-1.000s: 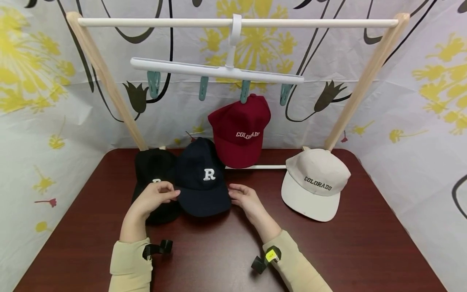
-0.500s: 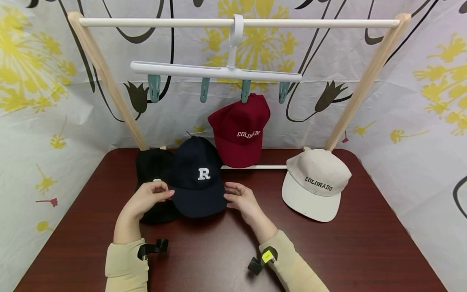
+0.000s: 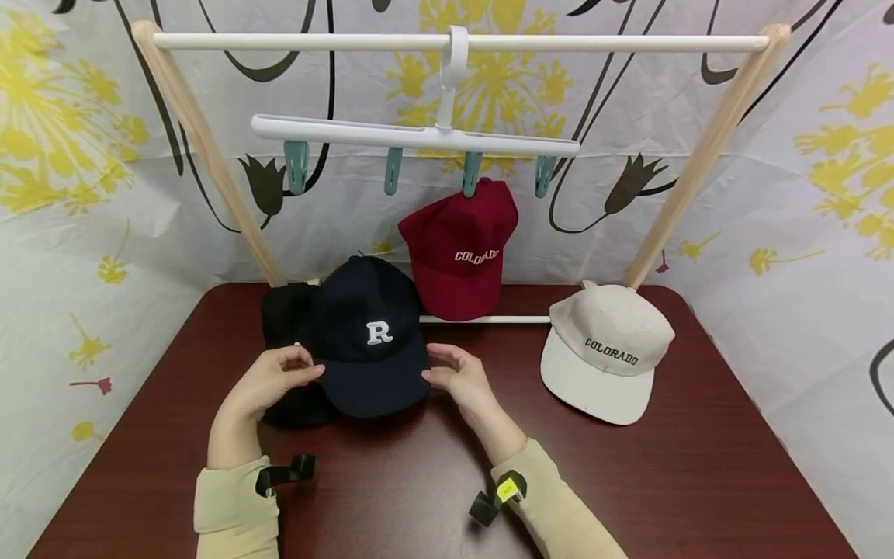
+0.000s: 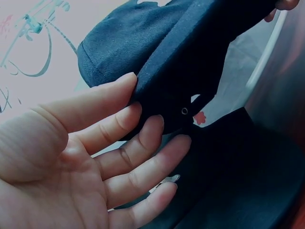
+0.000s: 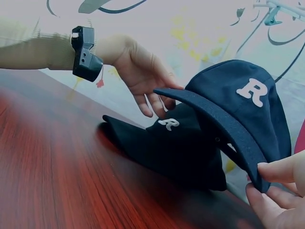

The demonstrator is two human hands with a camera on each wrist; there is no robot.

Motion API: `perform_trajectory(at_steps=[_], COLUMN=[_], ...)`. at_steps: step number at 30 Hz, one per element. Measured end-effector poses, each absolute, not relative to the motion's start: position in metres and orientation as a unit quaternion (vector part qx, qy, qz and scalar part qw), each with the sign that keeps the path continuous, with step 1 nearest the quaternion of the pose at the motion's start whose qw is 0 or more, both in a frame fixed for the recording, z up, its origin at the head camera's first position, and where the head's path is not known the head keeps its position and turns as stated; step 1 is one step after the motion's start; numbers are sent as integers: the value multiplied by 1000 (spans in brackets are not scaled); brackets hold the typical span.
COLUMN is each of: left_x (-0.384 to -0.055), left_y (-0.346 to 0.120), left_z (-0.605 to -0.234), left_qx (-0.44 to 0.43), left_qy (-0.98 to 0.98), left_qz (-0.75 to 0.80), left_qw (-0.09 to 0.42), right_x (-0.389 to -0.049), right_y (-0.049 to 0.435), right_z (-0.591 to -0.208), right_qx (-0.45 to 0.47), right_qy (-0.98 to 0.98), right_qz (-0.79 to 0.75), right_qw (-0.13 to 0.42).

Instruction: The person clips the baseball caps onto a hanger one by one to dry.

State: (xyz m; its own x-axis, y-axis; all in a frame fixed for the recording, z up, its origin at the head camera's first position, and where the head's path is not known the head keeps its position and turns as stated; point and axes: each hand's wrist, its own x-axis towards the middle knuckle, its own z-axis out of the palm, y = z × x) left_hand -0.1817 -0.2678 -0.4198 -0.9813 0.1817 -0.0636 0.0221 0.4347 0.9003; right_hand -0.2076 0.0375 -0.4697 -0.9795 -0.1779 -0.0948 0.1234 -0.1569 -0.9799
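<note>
**Both your hands are on the navy cap's brim**

So your left hand (image 3: 268,376) has the navy cap (image 3: 349,295) by the left edge of its brim (image 3: 377,388), thumb and forefinger nearly closed in a pinch. Your other left fingers (image 4: 147,167) are loosely fanned out, slightly bent. Your right hand (image 3: 464,384) pinches the opposite edge, thumb on top, fingers underneath.

Stuff that's hard to see: the navy cap's back is out of sight in the head view, and your left wrist view chops off most of its white R (image 3: 379,333). That cap also covers part of the black cap (image 5: 186,143) behind it. Your right hand is cut off in its own wrist view.

The navy cap is up off the desk (image 3: 391,497), left of the red cap (image 3: 457,272). Crown up and back, brim toward you; its crown-to-brim line runs almost straight at you.
</note>
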Motion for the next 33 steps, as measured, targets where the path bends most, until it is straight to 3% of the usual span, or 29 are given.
perform_trajectory(at_steps=[12,21,33], left_x=[-180,-180,-180], left_y=[-275,-277,-275], left_z=[-423,-424,-421], left_qx=[51,53,61], left_qy=[855,857,855], left_qz=[511,508,514], left_qw=[67,59,34], right_x=[-208,-197,-206], right_y=[32,32,30], right_z=[-465,-439,-456], right_qx=[-28,-41,-43], right_qy=[654,660,653], right_qz=[-752,-747,-755], right_qw=[75,67,37])
